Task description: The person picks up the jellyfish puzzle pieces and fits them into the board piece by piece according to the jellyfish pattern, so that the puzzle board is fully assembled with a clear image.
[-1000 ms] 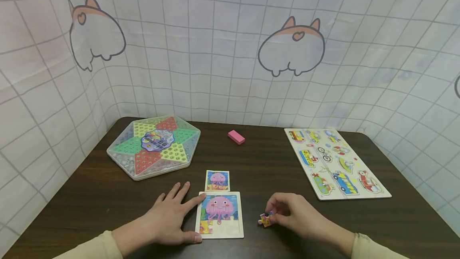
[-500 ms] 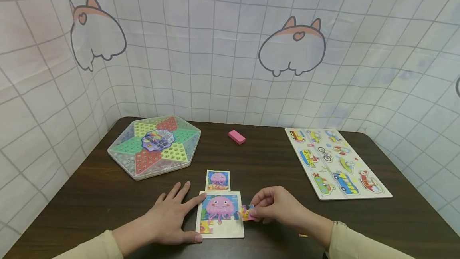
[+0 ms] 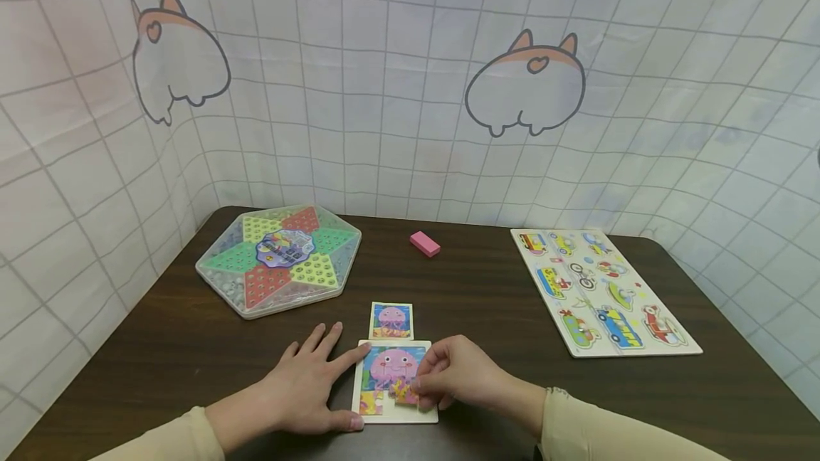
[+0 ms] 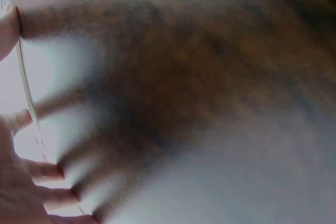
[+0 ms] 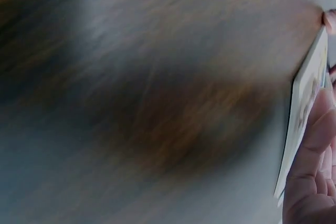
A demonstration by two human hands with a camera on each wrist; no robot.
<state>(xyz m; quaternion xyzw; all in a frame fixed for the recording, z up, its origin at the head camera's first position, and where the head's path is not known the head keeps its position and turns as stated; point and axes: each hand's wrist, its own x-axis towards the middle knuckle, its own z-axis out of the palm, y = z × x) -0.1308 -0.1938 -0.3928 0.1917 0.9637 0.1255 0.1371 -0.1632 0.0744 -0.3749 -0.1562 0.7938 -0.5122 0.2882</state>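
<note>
A pink jellyfish puzzle in a white-edged tray lies near the table's front edge. Its upper part is filled, and a yellow-pink piece sits in the lower left corner. My right hand pinches a yellow and pink puzzle piece over the lower right of the tray, hiding part of that side. With fingers spread, my left hand rests on the table, its index finger and thumb at the tray's left edge. In the right wrist view, the fingers are beside the tray.
A small jellyfish picture card lies directly behind the tray. Farther back are a hexagonal Chinese checkers box at left, a pink block in the middle and a vehicle puzzle board at right. A gridded curtain stands behind the table.
My right hand has carried the puzzle piece leftward from the table right of the tray to over its lower right part. My left hand has stayed in place at the tray's left edge.
</note>
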